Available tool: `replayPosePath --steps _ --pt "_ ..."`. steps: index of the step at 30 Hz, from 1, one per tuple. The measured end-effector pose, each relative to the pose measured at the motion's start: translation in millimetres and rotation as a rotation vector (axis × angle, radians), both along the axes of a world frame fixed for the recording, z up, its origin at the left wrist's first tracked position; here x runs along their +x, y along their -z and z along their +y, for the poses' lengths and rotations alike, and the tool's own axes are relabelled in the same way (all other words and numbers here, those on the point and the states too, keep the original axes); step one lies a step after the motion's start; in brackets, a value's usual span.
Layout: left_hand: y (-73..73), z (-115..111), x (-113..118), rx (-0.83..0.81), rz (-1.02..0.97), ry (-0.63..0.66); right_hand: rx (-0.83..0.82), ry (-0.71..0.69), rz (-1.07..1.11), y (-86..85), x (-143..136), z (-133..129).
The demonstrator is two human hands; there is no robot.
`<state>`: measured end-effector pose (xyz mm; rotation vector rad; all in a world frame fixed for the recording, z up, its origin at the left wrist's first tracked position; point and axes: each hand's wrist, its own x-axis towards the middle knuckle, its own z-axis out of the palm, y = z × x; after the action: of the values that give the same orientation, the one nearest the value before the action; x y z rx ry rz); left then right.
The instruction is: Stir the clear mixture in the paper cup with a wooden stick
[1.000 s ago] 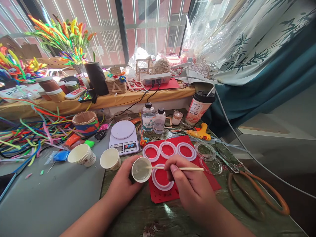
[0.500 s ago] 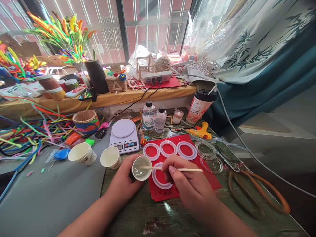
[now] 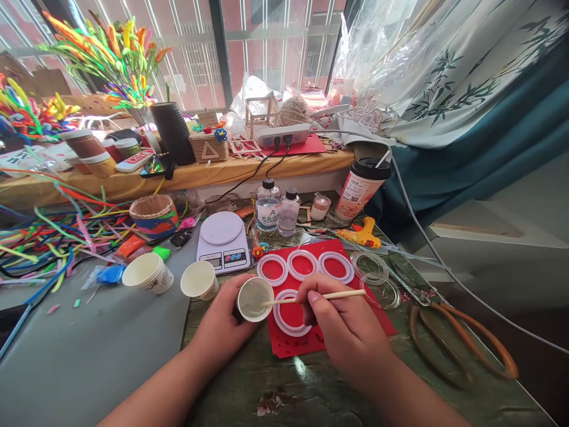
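Note:
My left hand (image 3: 229, 317) is closed around a small paper cup (image 3: 255, 299), tilted toward me, with clear liquid inside. Between the thumb and fingers of my right hand (image 3: 335, 314) is a thin wooden stick (image 3: 344, 293); its left tip reaches over the cup's rim into the opening. Under and beyond my right hand lies a red sheet (image 3: 282, 347) bearing several ring-shaped translucent white moulds (image 3: 272, 270). My right fingers partly cover the nearest ring mould (image 3: 284, 323). Another paper cup (image 3: 198, 280) stands just left of the held one.
A white kitchen scale (image 3: 222, 243) and two clear bottles (image 3: 268, 207) stand behind the cups. Stacked paper cups (image 3: 146, 273) are at left. To the right lie large scissors (image 3: 438, 332), clear rings (image 3: 380, 284) and a yellow glue gun (image 3: 364, 233). A lidded drink cup (image 3: 362, 190) stands farther back.
The stick's tip has shifted from deeper in the cup toward its right rim, and the stick's outer end has risen. My left hand still holds the cup in nearly the same place.

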<state>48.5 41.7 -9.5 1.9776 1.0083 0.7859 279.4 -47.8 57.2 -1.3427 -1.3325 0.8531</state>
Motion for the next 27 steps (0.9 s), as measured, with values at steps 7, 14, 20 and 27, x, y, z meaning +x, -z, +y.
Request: replayPosePath --steps 7,14,20,27 --pt "-4.4 -0.7 1.3 -0.008 0.008 0.000 0.009 0.058 -0.013 0.9 -0.5 -1.2" --pt "-5.2 -0.3 1.3 -0.022 -0.005 0.001 0.020 0.045 -0.038 -1.7 -1.2 0.2" --pt "-3.9 -0.8 0.8 -0.051 0.001 0.000 0.029 0.039 -0.040 -2.1 -1.0 0.4" --pt "-5.4 0.0 1.9 -0.034 -0.005 -0.001 0.030 0.041 -0.053 -0.2 -2.7 -2.2"
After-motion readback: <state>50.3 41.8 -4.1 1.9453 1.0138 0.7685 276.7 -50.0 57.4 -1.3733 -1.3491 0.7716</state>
